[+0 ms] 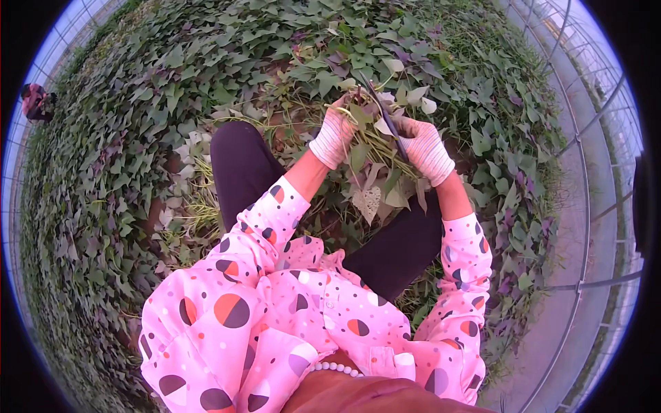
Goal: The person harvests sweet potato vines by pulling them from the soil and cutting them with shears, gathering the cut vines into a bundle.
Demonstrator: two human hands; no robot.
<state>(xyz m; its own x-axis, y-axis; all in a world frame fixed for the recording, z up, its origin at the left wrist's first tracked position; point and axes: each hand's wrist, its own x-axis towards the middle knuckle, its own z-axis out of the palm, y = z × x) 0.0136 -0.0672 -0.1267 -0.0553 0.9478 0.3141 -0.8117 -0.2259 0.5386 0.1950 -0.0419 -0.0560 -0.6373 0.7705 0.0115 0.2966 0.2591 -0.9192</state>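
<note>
Left hand, in a pale knit glove, was closed on the bundle of long green leafy stems; bundle sat between the hands. Right hand, same glove type, gripped the long dark narrow tool, just beside the stems. Good practice: firm left grip, stems gathered tight, left fingertips clear of the tool's edge.

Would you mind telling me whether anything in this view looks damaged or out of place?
One pale leaf looks damaged: it hangs below the bundle in the left hand, peppered with small holes or spots, while most green leaves farther out look whole. Nothing else clearly stands out.
</note>
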